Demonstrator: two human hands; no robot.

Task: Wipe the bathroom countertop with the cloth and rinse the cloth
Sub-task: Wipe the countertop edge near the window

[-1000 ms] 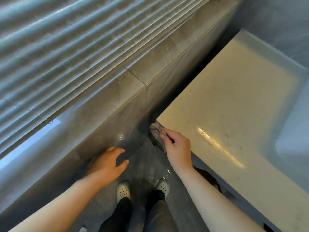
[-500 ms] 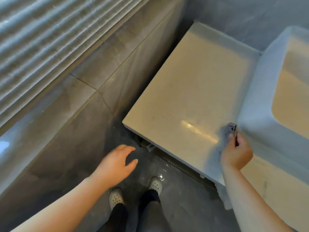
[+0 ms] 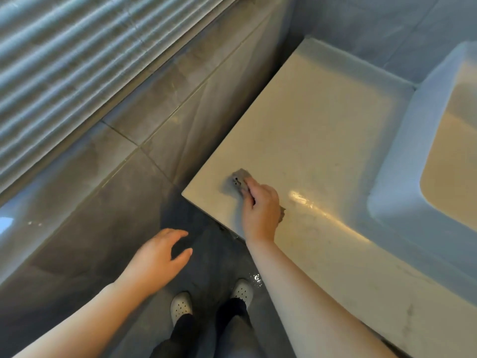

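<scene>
A cream countertop (image 3: pixel 322 130) fills the right half of the view, with a wet glossy streak along its front edge. My right hand (image 3: pixel 260 209) presses a small grey cloth (image 3: pixel 240 179) flat on the countertop near its front left corner; most of the cloth is hidden under my fingers, and a bit of it pokes out at the right of my hand. My left hand (image 3: pixel 160 257) hovers over the dark floor to the left of the counter, fingers apart and holding nothing.
A white raised basin (image 3: pixel 402 156) stands on the counter at the right. A grey tiled ledge (image 3: pixel 124 112) runs along the left under window blinds (image 3: pixel 64 60). My two feet in white shoes (image 3: pixel 182 306) stand on the wet tiled floor.
My right hand has slid the cloth across the counter: from the front left corner to beside the basin, and now back near the left corner. The left hand has stayed put.
</scene>
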